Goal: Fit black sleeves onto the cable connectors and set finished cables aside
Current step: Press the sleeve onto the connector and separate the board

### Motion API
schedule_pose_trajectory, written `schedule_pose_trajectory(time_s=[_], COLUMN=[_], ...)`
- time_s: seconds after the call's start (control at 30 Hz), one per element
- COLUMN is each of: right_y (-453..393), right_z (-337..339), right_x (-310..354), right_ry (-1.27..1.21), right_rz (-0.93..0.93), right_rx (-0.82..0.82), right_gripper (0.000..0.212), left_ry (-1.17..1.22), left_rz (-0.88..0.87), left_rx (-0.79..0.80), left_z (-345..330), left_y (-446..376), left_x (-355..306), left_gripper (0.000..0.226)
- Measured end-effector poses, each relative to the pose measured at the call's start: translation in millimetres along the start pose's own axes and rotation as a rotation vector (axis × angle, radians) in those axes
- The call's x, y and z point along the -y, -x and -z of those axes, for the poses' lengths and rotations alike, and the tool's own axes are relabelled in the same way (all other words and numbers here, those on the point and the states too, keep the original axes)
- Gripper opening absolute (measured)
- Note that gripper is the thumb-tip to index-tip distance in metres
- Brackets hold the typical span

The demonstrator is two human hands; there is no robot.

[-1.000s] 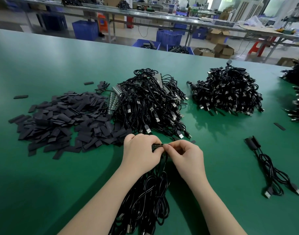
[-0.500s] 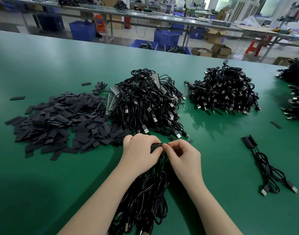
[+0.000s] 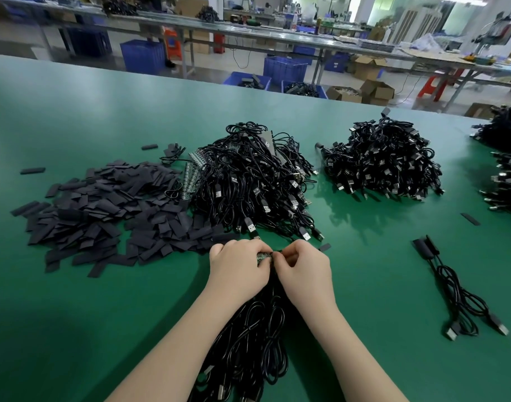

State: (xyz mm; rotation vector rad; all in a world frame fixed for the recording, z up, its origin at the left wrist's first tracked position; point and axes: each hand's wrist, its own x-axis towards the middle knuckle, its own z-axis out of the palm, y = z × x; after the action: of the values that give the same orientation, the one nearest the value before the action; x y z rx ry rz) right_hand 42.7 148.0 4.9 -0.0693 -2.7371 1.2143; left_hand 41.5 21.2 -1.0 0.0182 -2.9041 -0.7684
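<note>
Between the two hands sits a small green connector board [image 3: 264, 255], the left hand [image 3: 238, 266] curled round it and the right hand [image 3: 303, 266] pinching at its end, both over a bundle of black cables [image 3: 257, 329] that runs back toward the wrists. Only two finished cables [image 3: 457, 288] lie aside, well off to the right. A great deal looks left: one heap of black sleeves [image 3: 103, 210] left of the hands, one tangled unsleeved pile [image 3: 254, 181] just beyond them, and more piles [image 3: 384, 163] farther right.
</note>
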Motion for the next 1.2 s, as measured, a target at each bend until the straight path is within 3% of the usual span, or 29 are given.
schedule_pose_trajectory(time_s=[0.13,0.4,0.6,0.67,0.87,1.2], right_y=[7,6,5,6,5,7], right_z=[-3,13,21,21,30,27], right_x=[-3,-14,-13,-12,-12,-11], right_ry=[0.036,-0.381,-0.569,-0.629,-0.661,-0.686], right_rz=[0.041,-0.028,-0.011,-0.015,0.027,0.007], right_rx=[-0.061,-0.027,0.038,0.069,0.127,0.045], right_gripper=[0.018,0.012,0.015,0.016,0.017,0.017], left_ry=[-0.024,0.057,0.415,0.51,0.67,0.721], left_rz=[0.042,-0.113,-0.135,-0.118,-0.091,-0.044], left_rx=[-0.041,-0.145,-0.088,-0.063,-0.003,0.013], left_z=[0,7,17,20,21,18], left_y=[-1,3,5,7,5,7], left_x=[1,-1,-6,-6,-6,-9], left_gripper=[0.023,0.027,0.005,0.01,0.021,0.02])
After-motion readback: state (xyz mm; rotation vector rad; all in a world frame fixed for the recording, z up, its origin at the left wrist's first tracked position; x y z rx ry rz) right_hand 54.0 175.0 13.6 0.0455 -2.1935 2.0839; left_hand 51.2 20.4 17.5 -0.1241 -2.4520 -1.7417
